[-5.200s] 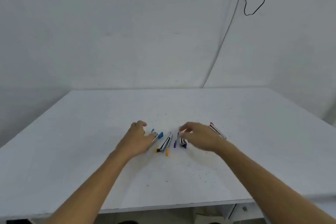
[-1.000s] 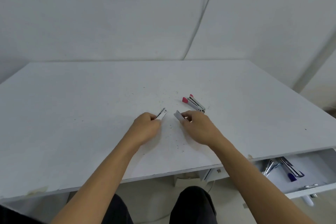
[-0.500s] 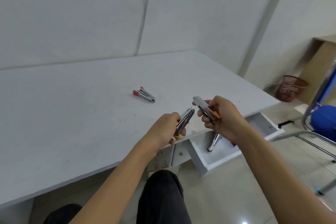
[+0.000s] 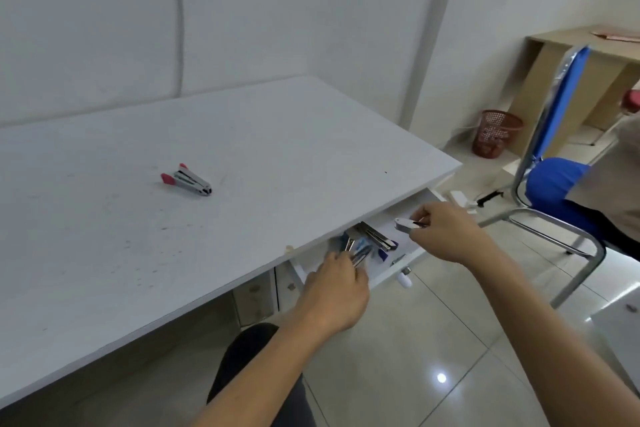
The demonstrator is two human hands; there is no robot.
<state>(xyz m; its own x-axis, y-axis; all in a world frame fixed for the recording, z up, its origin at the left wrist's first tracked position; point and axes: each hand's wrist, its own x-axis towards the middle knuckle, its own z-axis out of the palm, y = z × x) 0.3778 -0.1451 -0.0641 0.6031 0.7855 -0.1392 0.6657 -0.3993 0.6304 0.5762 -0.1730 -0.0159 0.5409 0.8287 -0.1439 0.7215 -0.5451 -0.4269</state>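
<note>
A white drawer point(image 4: 398, 272) stands pulled out under the right front edge of the white table point(image 4: 242, 156). Several small metal staplers point(image 4: 375, 241) lie inside it. My left hand point(image 4: 337, 291) reaches into the drawer and grips a silver stapler point(image 4: 360, 256) at its fingertips. My right hand point(image 4: 445, 232) hovers over the drawer's right part and pinches another silver stapler point(image 4: 403, 225). A stapler with a pink end point(image 4: 187, 179) lies alone on the table top.
A blue chair with a metal frame point(image 4: 554, 180) stands right of the drawer on the tiled floor. A red mesh bin point(image 4: 495, 133) sits by the wall, a wooden desk point(image 4: 588, 73) behind it. My dark-clothed knee point(image 4: 256, 367) is under the table.
Both hands carried their staplers from above the table edge down to the open drawer. The view has swung further right and down. The pink-ended stapler stayed on the table.
</note>
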